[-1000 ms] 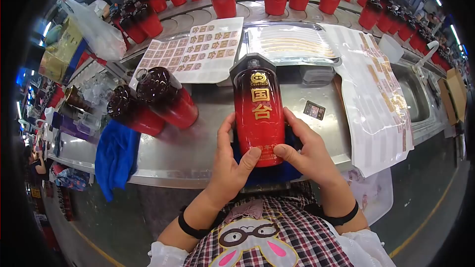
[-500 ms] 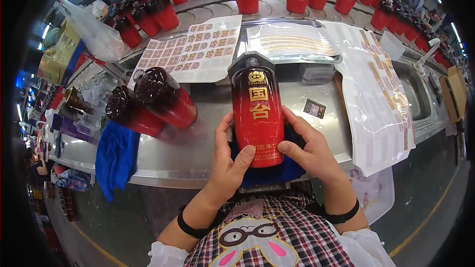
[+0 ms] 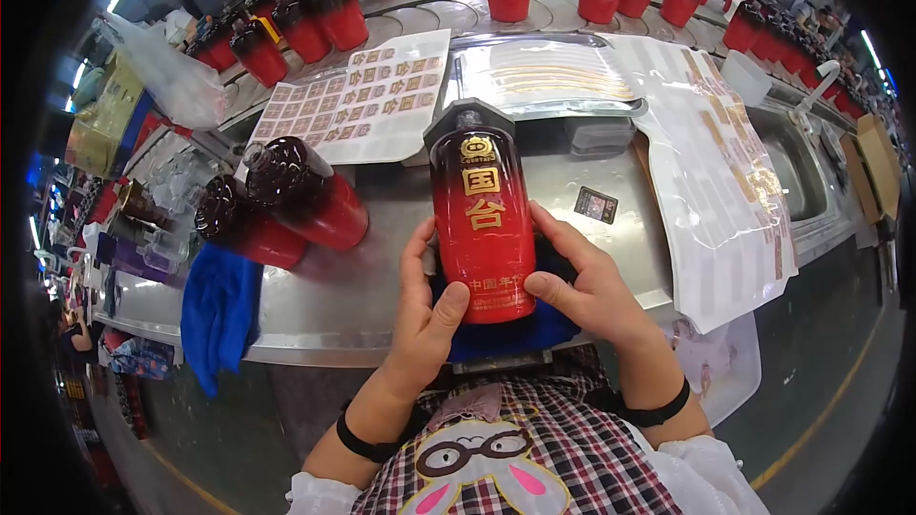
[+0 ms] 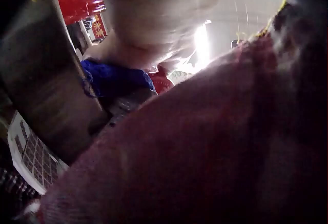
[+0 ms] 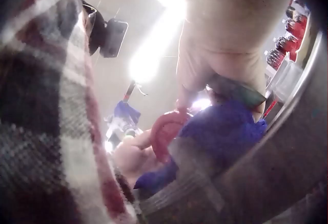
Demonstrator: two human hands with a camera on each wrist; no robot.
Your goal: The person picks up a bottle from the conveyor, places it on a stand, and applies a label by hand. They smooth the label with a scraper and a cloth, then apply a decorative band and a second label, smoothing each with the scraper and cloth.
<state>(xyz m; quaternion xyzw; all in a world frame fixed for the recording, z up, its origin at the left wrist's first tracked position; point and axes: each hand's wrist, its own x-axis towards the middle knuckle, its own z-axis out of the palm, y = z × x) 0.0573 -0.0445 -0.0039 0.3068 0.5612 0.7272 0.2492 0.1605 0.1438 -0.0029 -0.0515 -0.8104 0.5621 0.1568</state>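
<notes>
A red bottle (image 3: 485, 257) with a dark top and gold lettering lies tilted back in front of the person, its neck within a dark angular holder (image 3: 441, 124). My left hand (image 3: 420, 310) holds its lower left side, thumb at the edge near the base. From the right side my right hand (image 3: 596, 296) grips it, with the thumb (image 3: 553, 288) on the lower front; most fingers pass behind the bottle. Blue cloth (image 3: 515, 332) lies under the base. In the right wrist view, the round red base (image 5: 166, 131) shows beside the blue cloth (image 5: 220, 129).
Two more red bottles (image 3: 320, 205) lean at the left above a hanging blue cloth (image 3: 221, 315). Label sheets (image 3: 353, 105) and a tray of strips (image 3: 544, 76) lie behind; another sheet (image 3: 716, 191) drapes at right. A small dark card (image 3: 596, 204) lies on the steel table. Several bottles line the conveyor (image 3: 429, 14).
The bottles on the conveyor have shifted to the right. The left thumb has slid outward to the bottle's edge. The head view has turned slightly; the held bottle stays in both hands.
</notes>
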